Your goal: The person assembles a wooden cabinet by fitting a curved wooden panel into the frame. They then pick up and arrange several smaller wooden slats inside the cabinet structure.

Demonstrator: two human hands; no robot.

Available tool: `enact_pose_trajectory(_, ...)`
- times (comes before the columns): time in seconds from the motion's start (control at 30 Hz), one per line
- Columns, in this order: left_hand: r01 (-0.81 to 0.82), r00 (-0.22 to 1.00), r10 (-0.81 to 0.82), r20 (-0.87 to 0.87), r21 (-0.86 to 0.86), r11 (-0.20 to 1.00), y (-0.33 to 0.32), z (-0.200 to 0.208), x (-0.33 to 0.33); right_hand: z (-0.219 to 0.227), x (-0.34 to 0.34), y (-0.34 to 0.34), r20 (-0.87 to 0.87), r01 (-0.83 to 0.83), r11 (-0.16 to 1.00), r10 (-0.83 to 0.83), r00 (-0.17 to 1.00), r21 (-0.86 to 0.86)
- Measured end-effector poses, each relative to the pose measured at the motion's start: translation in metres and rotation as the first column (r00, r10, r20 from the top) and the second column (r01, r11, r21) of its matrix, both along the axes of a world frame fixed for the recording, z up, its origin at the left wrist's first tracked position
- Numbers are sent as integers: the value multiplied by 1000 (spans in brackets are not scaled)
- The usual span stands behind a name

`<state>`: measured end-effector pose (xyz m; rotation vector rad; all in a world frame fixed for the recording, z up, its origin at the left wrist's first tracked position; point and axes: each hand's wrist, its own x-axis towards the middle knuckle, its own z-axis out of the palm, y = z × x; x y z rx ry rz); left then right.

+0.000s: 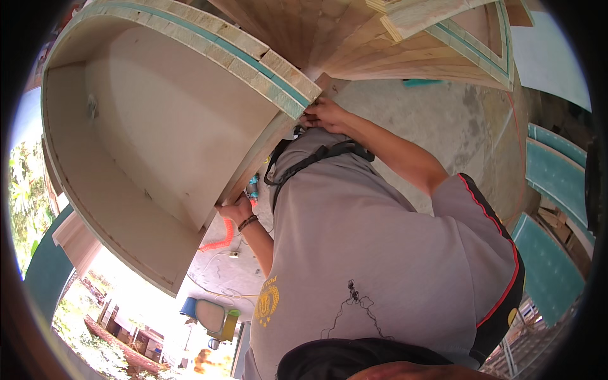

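A large, shallow wooden cabinet point(164, 120) leans in front of me at the left, its open inside facing up toward me. Its near long side rests close to my waist, and its upper rim is layered wood with a teal stripe. My left hand point(235, 209) is closed on the near edge, fingers partly hidden behind the board. At the cabinet's right corner, my right hand point(324, 116) is closed with curled fingers against the edge; the fingertips are hard to see. A black strap point(323, 154) crosses my waist.
Another large wooden piece point(405, 41) with a teal-striped frame stands ahead at the right. Teal panels point(551, 269) are stacked at the far right. An orange coiled hose point(218, 239) and thin cables lie on the concrete floor point(443, 120). A chair point(211, 315) stands at the lower left.
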<state>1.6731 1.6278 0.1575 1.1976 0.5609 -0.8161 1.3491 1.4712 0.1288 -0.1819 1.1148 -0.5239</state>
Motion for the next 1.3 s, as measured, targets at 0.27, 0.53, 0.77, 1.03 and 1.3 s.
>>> enact_pose_trajectory(0.27, 3, 1000, -2, 17, -51, 999, 2, -2, -1, 0, 3, 2, -21, 0, 1000, 0, 1000, -15)
enact_pose_trajectory(0.53, 4, 1000, -1, 29, -97, 995, -1, 0, -10, -44, 11, -3, -85, 44, 997, -39, 996, 61)
enact_pose_trajectory(0.77, 89, 988, -74, 132, -111, 990, -3, 3, -20, -93, 22, -2, -162, 18, 997, -5, 987, 79)
enact_pose_trajectory(1.03, 90, 965, -94, 244, 27, 996, -13, -1, -25, -114, 54, 11, -150, -77, 991, 94, 984, 111)
enact_pose_trajectory(1.3, 72, 966, -75, 249, 23, 997, -18, -2, -28, -147, 69, 21, -83, -211, 966, 225, 971, 150)
